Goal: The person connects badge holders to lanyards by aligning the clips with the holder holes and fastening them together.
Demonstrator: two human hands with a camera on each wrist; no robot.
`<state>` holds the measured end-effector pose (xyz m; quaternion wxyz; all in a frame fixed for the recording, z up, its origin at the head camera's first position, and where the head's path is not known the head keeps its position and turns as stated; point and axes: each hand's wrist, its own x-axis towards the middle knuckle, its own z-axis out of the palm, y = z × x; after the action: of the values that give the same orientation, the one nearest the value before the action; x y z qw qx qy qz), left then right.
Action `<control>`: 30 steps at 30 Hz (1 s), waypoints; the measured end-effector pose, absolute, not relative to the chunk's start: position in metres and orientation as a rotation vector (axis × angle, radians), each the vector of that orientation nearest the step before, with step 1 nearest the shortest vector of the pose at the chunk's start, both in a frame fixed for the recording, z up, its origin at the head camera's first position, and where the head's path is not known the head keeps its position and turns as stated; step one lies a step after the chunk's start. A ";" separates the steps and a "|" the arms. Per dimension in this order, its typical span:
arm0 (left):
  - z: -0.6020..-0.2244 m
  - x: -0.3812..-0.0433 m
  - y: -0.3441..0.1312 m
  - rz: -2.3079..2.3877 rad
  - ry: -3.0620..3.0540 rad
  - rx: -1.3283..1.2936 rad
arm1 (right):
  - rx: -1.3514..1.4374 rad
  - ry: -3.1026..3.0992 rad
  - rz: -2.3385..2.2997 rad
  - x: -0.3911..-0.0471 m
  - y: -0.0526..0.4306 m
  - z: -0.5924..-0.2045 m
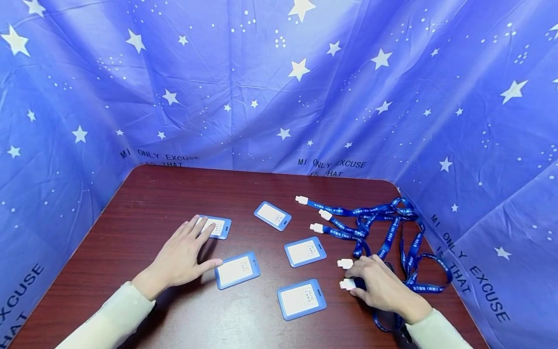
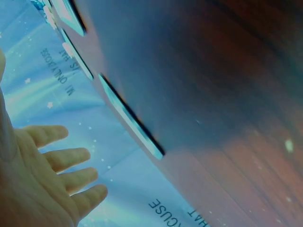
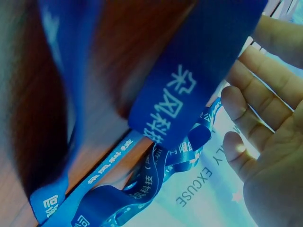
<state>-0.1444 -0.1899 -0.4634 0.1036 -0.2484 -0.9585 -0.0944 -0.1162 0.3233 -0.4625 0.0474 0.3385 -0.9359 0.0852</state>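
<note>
My left hand (image 1: pixel 183 254), fingers spread, is over a blue-framed ID card holder (image 1: pixel 221 228) at the back left, covering part of it. Its thumb tip is at the edge of a second card holder (image 1: pixel 237 271); contact cannot be told. The left wrist view shows these fingers (image 2: pixel 78 179) extended and holding nothing. On the right, my right hand (image 1: pixel 381 283) pinches a blue lanyard (image 1: pixel 358 283) just behind its white clip (image 1: pixel 347 284). Another white clip (image 1: pixel 345 263) lies beside the fingertips. A printed strap (image 3: pixel 175 99) runs close to these fingers in the right wrist view.
Three more card holders lie mid-table: one at the back (image 1: pixel 272 216), a middle one (image 1: pixel 305 252) and a front one (image 1: pixel 302 299). Several tangled lanyards (image 1: pixel 392 232) spread over the right side. A blue star-patterned curtain (image 1: pixel 261 97) surrounds the brown table (image 1: pixel 196 320).
</note>
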 end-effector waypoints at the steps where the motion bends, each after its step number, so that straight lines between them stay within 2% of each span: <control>1: -0.463 -0.144 -0.189 -0.277 -2.822 -0.739 | 1.035 -2.854 0.260 -0.116 0.323 -0.462; 30: -0.460 -0.133 -0.158 -0.345 -2.722 -0.909 | 1.020 -2.880 0.295 -0.115 0.322 -0.463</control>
<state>-0.1331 -0.1582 -0.4599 0.1255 -0.3119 -0.9343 -0.1183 -0.1150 0.3218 -0.4629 0.0361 0.3321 -0.9376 0.0960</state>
